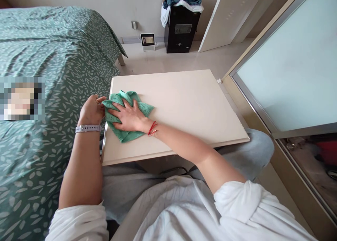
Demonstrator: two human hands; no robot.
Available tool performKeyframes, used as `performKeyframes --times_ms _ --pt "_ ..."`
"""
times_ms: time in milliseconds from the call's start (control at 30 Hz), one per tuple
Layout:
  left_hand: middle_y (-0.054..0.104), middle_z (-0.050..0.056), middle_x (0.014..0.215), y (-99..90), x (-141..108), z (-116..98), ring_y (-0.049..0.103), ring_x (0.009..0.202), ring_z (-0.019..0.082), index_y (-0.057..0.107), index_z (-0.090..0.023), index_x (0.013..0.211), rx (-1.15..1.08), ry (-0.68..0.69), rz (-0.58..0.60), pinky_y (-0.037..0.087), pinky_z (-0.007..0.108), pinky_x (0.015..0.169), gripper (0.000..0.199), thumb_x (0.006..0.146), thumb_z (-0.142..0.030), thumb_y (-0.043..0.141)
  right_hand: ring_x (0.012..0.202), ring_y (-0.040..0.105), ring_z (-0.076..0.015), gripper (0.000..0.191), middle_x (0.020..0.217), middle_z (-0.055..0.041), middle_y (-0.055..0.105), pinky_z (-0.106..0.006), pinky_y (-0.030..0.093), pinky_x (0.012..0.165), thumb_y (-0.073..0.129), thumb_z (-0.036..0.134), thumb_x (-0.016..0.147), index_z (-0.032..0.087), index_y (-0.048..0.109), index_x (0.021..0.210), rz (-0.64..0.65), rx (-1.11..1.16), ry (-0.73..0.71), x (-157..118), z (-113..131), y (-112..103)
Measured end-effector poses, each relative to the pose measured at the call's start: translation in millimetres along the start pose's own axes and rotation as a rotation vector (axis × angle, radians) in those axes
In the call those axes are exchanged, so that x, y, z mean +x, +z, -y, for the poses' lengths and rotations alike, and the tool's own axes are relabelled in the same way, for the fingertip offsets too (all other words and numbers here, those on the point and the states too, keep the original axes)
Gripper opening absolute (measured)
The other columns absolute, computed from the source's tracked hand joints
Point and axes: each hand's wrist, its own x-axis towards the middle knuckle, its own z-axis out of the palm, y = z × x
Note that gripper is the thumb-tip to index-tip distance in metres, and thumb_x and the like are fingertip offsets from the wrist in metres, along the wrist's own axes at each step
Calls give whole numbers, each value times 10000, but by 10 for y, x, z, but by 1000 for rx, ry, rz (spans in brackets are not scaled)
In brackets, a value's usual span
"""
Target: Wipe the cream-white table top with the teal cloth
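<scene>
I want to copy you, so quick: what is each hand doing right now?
Left hand: half curled at the edge of the green cloth; can't tell if it's holding it.
Right hand: open, pressed flat on the cloth.

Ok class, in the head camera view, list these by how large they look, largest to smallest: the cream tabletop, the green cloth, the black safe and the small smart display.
1. Cream tabletop
2. Green cloth and black safe: these look close, and the safe stands farther away, so I won't rank them.
3. Small smart display
</scene>
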Motion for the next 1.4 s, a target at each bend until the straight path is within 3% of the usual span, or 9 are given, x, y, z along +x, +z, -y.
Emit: performKeyframes --times_ms 133,300,567,767,900,1067,1167,1267,1400 --pt "681 68 880 32 -78 12 597 692 182 652 -189 1004 29 27 -49 489 252 641 401 1319 -266 416 1974 326 -562 782 2166 -173 345 -895 329 1532 618 399 1260 250 542 2024 13 23 86 -203 -301 -72" --pt "687 78 911 39 -64 34 627 764 205 667 -186 1013 34 48 -49 547 280 717 386 1315 -269 441 1949 366 -569 813 2165 -169 363 -872 328 1532 613 380 1233 244 545 2031 -42 20 303 -584 -967 -174" --pt "697 97 890 60 -97 31 690 834 250 675 -189 994 49 59 -55 635 323 800 363 1280 -218 453 1865 447 -571 780 2134 -211 410 -860 387 1478 512 382 1233 228 582 1995 -171 -65 726 -1529 -2100 -304" --pt "670 84 865 53 -46 59 672 816 253 681 -194 984 58 81 -61 633 326 786 343 1251 -189 466 1795 487 -576 728 2068 -264 468 -883 502 1361 464 401 1229 242 623 1922 -304 -89 1000 -2127 -2598 -273" --pt "668 82 860 47 -29 70 672 788 251 700 -189 997 55 81 -62 611 308 746 313 1232 -184 493 1701 566 -570 689 1987 -308 514 -857 606 1249 468 397 1214 244 648 1862 -369 -68 1161 -2293 -2631 -190" --pt "656 69 841 62 -18 72 610 708 201 680 -183 988 65 87 -66 525 251 619 315 1231 -161 480 1645 585 -603 668 1898 -372 547 -951 559 1225 463 419 1209 197 675 1804 -425 -71 1237 -2328 -2462 -73" --pt "656 74 832 62 15 83 608 697 199 687 -177 1013 64 90 -70 440 239 554 299 1232 -161 485 1661 551 -627 662 1899 -387 538 -977 550 1195 469 441 1209 196 668 1791 -428 -91 1208 -2280 -2317 -13" --pt "664 83 849 47 66 101 636 741 217 701 -171 1015 51 102 -67 498 255 610 271 1214 -164 517 1714 499 -649 660 1930 -392 518 -993 517 1222 471 449 1218 181 672 1787 -386 -101 1139 -2130 -2133 23" --pt "675 92 885 6 166 125 660 792 230 702 -173 1027 38 101 -55 522 259 654 242 1205 -183 538 1784 454 -680 700 1990 -389 489 -1022 454 1304 508 445 1225 154 664 1842 -324 -95 996 -1727 -1760 12"
